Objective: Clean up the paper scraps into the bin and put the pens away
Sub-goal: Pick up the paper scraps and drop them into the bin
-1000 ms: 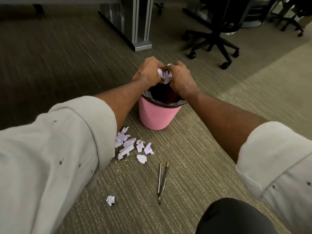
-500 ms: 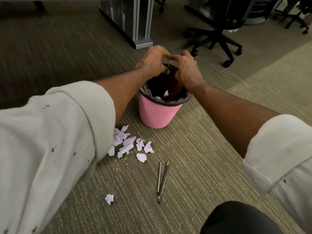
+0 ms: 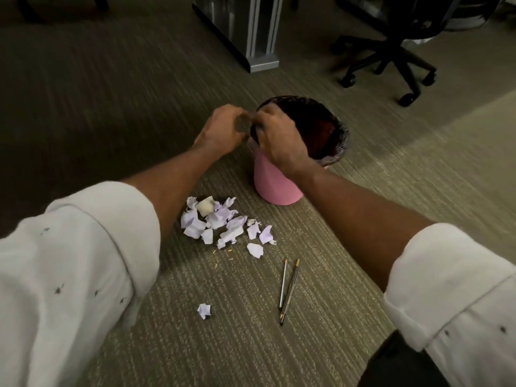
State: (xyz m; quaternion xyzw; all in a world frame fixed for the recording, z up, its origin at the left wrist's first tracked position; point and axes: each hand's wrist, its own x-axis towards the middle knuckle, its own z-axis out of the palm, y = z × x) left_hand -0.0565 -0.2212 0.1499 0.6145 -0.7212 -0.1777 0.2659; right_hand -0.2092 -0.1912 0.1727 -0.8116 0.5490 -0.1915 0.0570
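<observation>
My two hands come together at the rim of the bin.

The carpet point(image 3: 111, 113) is under everything; far beyond my hands stand a chair point(image 3: 391, 51) and a desk leg point(image 3: 251, 32). The pink bin point(image 3: 276, 188), with a dark liner point(image 3: 339, 135), stands upright under my right hand point(image 3: 279, 141), which lies curled over its left rim. My left hand point(image 3: 220, 132), also curled, meets it just outside the rim. Because of blur I cannot tell if they pinch something. The scraps point(image 3: 220, 222) lie in a pile nearer to me than the left hand, and one scrap point(image 3: 204, 310) lies alone, closer still. Two pens point(image 3: 289, 291) lie side by side, nearer to me than the right hand.
</observation>
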